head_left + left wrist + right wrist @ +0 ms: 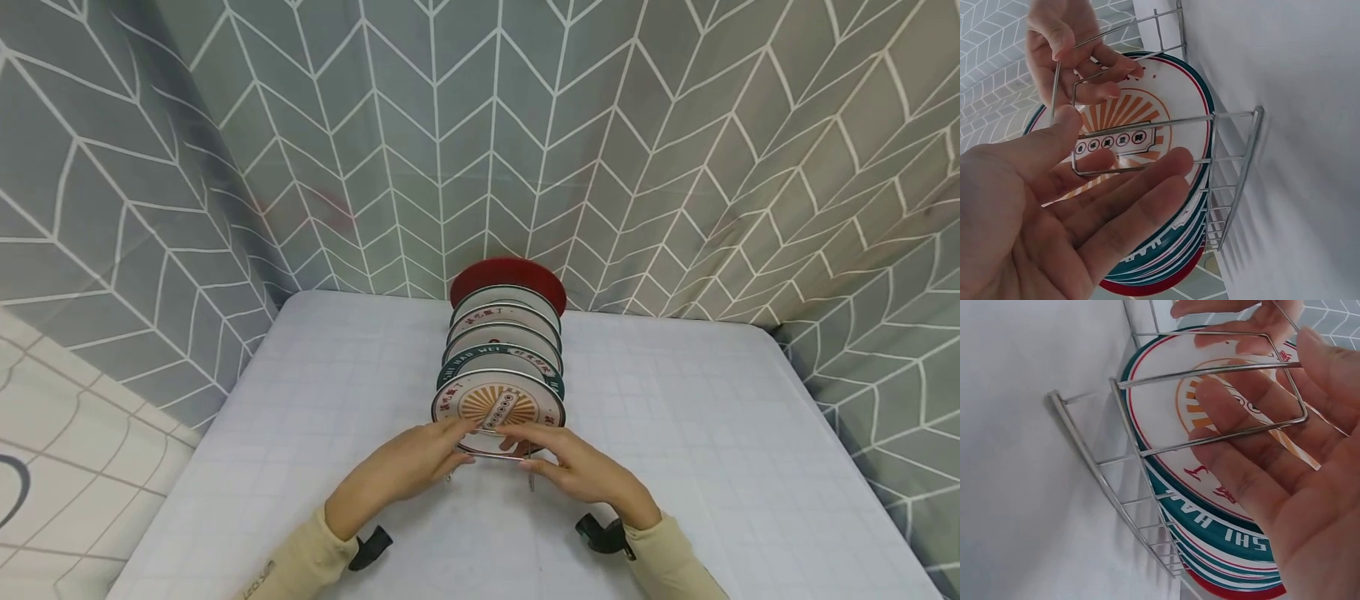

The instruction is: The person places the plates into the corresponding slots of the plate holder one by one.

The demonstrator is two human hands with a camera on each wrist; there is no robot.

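Observation:
A wire dish rack (1259,134) stands on the white table, holding a row of several round plates (457,404) on edge. The front plate (1154,406) is white with an orange sunburst, red characters and a green rim; a red plate (508,273) stands at the back. My left hand (420,458) grips the rack's near end, thumb at the end wire and fingers reaching in among the wires before the front plate. Opposite it, my right hand (581,467) holds the same end, thumb on the wire and fingers behind it.
The table (337,358) has a pale grid pattern. Behind it and at the sides hangs a grey curtain (465,150) with white zigzag lines. Tiled floor (67,450) shows at the left. Black wrist mounts (371,548) sit under both wrists.

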